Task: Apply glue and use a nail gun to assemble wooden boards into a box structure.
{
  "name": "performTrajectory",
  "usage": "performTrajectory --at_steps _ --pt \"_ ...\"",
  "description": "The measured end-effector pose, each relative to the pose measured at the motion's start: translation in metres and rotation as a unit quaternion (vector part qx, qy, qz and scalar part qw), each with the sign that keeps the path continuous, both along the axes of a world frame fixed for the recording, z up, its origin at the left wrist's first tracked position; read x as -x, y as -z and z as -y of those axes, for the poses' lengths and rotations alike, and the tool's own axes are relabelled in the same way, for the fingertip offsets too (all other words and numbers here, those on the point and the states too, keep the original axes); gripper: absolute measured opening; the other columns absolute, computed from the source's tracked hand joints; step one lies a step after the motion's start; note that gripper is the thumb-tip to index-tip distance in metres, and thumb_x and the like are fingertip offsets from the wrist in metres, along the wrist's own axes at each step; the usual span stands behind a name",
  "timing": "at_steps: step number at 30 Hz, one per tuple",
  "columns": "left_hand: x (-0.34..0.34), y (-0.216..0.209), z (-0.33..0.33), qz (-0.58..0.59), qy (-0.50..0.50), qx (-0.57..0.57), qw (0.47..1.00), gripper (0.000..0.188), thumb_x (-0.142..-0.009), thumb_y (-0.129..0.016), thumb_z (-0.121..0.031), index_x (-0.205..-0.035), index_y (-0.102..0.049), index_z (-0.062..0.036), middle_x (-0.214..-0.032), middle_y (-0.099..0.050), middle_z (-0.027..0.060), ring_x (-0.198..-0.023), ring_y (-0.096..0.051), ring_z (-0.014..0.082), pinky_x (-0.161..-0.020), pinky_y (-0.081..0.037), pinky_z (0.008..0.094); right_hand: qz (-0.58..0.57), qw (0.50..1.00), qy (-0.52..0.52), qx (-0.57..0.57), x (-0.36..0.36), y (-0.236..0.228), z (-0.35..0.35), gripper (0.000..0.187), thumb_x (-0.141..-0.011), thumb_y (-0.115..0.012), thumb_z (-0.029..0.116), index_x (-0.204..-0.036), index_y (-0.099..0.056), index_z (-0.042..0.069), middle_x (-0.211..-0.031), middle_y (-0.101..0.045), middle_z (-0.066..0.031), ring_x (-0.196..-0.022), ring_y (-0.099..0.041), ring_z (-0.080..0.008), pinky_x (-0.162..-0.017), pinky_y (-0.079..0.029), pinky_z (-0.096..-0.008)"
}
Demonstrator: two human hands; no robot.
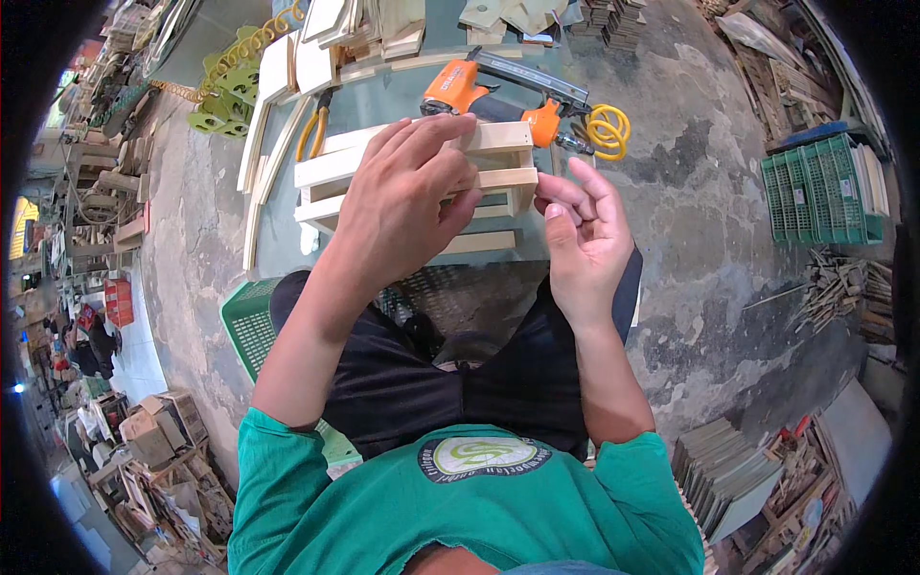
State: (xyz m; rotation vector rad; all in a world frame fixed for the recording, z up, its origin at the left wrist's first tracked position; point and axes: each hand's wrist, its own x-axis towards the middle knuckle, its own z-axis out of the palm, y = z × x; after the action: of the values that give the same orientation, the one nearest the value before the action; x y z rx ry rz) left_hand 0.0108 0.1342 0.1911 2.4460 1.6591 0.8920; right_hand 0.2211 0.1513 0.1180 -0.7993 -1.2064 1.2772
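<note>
A small pale wooden slatted frame (pixel 326 172) lies across the worktable in front of me. My left hand (pixel 407 187) reaches over its middle, fingers bent across the upper slats and thumb curled below them. At the frame's right end is my right hand (pixel 589 225), palm partly turned up, fingers apart and loosely bent, with fingertips close against the slat's end. Just beyond the frame rests an orange and black nail gun (pixel 460 88), a coiled yellow hose (pixel 607 132) at its right end. Pliers with orange handles (pixel 314 129) lie to the left.
The grey-green worktable (pixel 383 101) carries long wood strips (pixel 261 172) at left and stacked wood pieces (pixel 321 57) at the far side. A loose slat (pixel 479 241) lies near its front edge. Green crates stand by my left leg (pixel 251 326) and at far right (pixel 810 192).
</note>
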Motion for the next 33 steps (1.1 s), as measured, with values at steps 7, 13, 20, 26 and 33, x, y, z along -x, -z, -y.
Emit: performTrajectory --at_steps 7,13,20,26,33 --pt "0.000 0.001 0.001 -0.006 -0.008 -0.008 1.000 0.019 -0.079 -0.081 -0.007 -0.089 -0.065 -0.0060 -0.133 -0.068 0.0140 -0.122 -0.066 0.0362 -0.109 -0.049 0.0508 0.036 0.999 -0.013 0.011 -0.002 -0.004 0.000 0.048 -0.101 -0.061 -0.002 -0.147 -0.048 -0.006 -0.125 -0.071 -0.0191 -0.114 -0.071 -0.0176 -0.093 -0.056 -0.0278" --pt "0.000 0.002 0.002 -0.003 -0.008 -0.003 1.000 0.020 -0.080 -0.081 -0.007 -0.091 -0.064 -0.0052 -0.136 -0.067 0.0145 -0.123 -0.065 0.0380 -0.109 -0.049 0.0528 0.060 0.998 -0.012 0.032 -0.002 -0.008 0.001 0.049 -0.099 -0.060 -0.005 -0.147 -0.050 -0.005 -0.127 -0.071 -0.0182 -0.114 -0.071 -0.0171 -0.094 -0.056 -0.0278" --pt "0.001 0.004 0.001 0.004 -0.007 -0.009 1.000 0.020 -0.082 -0.081 -0.009 -0.090 -0.064 -0.0055 -0.133 -0.067 0.0147 -0.124 -0.065 0.0360 -0.113 -0.047 0.0532 0.104 0.994 -0.001 0.030 0.000 -0.013 0.002 0.049 -0.098 -0.060 -0.004 -0.146 -0.052 -0.005 -0.129 -0.070 -0.0181 -0.115 -0.072 -0.0198 -0.098 -0.056 -0.0316" --pt "-0.001 0.005 0.002 0.001 -0.012 -0.007 1.000 0.019 -0.082 -0.081 -0.009 -0.090 -0.064 -0.0052 -0.135 -0.066 0.0151 -0.125 -0.065 0.0368 -0.115 -0.046 0.0537 0.129 0.992 0.007 0.018 -0.002 -0.012 0.002 0.047 -0.098 -0.060 -0.004 -0.145 -0.054 -0.005 -0.128 -0.071 -0.0182 -0.114 -0.072 -0.0202 -0.098 -0.056 -0.0317" --pt "0.004 0.007 0.004 -0.002 -0.018 -0.024 1.000 0.018 -0.083 -0.080 -0.010 -0.089 -0.064 -0.0049 -0.134 -0.067 0.0146 -0.124 -0.065 0.0363 -0.115 -0.046 0.0535 0.240 0.966 -0.023 -0.095 -0.009 -0.032 -0.015 0.038 -0.094 -0.068 -0.004 -0.133 -0.065 -0.001 -0.119 -0.074 -0.0161 -0.104 -0.075 -0.0213 -0.090 -0.063 -0.0350"
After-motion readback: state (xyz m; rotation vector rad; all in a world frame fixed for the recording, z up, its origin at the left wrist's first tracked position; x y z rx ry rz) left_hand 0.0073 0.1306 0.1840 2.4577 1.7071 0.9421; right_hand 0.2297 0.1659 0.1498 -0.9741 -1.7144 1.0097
